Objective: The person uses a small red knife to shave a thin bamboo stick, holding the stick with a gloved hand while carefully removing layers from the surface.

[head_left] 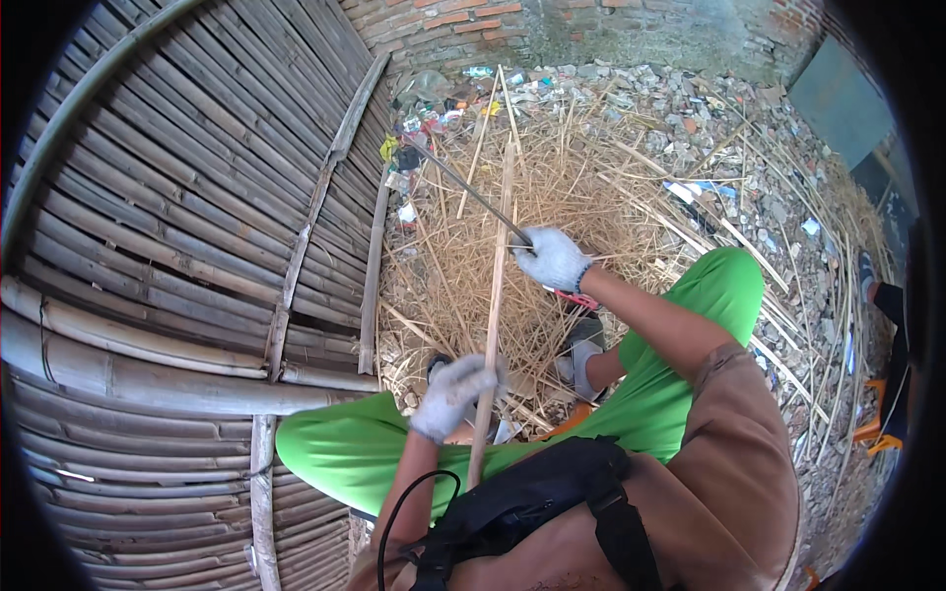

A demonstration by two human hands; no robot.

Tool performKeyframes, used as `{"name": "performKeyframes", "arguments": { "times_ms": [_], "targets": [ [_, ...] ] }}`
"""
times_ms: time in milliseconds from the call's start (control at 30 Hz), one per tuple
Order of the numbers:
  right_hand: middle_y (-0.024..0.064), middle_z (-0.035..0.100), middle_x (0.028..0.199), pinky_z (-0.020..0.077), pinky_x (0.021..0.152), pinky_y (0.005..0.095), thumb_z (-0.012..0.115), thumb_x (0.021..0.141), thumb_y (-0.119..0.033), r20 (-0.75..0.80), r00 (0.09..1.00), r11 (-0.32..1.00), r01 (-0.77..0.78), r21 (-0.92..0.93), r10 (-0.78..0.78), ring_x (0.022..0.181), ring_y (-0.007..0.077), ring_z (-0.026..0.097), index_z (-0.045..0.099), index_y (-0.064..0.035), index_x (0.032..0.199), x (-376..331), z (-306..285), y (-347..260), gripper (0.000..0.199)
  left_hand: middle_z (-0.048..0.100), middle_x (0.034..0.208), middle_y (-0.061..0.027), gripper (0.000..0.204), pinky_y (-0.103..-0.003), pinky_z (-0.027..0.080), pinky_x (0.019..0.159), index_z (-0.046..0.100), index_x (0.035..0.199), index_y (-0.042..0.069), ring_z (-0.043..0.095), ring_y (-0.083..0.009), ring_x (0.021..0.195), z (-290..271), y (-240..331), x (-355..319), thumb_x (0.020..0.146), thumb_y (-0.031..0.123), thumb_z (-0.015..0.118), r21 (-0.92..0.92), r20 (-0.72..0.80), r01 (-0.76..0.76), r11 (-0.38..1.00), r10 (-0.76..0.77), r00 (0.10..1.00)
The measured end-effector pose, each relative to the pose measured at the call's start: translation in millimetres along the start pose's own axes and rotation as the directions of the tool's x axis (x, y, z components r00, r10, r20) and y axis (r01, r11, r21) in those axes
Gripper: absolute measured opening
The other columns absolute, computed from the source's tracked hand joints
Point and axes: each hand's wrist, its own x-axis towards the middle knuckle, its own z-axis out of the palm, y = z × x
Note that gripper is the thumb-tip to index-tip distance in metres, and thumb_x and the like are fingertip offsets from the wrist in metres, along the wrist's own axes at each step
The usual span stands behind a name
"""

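My left hand (458,392), in a white work glove, is closed around a long pale bamboo strip (500,271) above my lap. The strip runs from near my waist away from me, its far end over the shavings. Farther out on the right, my gloved right hand (554,258) grips a long-bladed knife (463,185), whose thin dark blade points to the far left. Near my right hand, the blade crosses the strip and seems to touch it. Most of the knife's handle is hidden inside the glove.
Bamboo shavings (473,256) cover the ground before me. On the left stands a bamboo-slat wall (177,197); a brick wall (581,39) closes the far side. Rubble, litter and loose strips (680,231) lie to the right. Another person's leg (890,305) shows at the right edge.
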Motion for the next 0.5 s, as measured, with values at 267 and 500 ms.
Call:
{"name": "performKeyframes", "arguments": {
  "times_ms": [267, 500],
  "targets": [
    [0.0186, 0.079, 0.096, 0.0628, 0.085, 0.0549, 0.063, 0.094, -0.028, 0.213, 0.974, 0.941, 0.146, -0.304, -0.082, 0.095, 0.0401, 0.078, 0.073, -0.0112, 0.116, -44.1, 30.5, -28.1, 0.029, 0.07, 0.098, -0.0142, 0.029, -0.027, 0.048, 0.054, 0.057, 0.125, 0.003, 0.058, -0.0128, 0.064, -0.8, 14.1, 68.0, 0.104, 0.018, 0.07, -0.421, -0.029, 0.009, 0.907, -0.023, 0.999],
    [0.0165, 0.081, 0.104, 0.0652, 0.086, 0.052, 0.064, 0.093, -0.027, 0.049, 0.977, 0.861, -0.158, -0.484, 0.207, 0.095, 0.0375, 0.081, 0.082, -0.0123, 0.11, -11.7, 26.0, 41.5, 0.029, 0.061, 0.077, 0.0015, 0.02, -0.023, 0.037, 0.044, 0.061, 0.106, 0.01, 0.048, -0.0074, 0.052, 43.2, -31.7, 60.9, 0.111, 0.028, 0.067, -0.034, -0.313, 0.129, 0.991, -0.133, 0.94]
  ]
}}
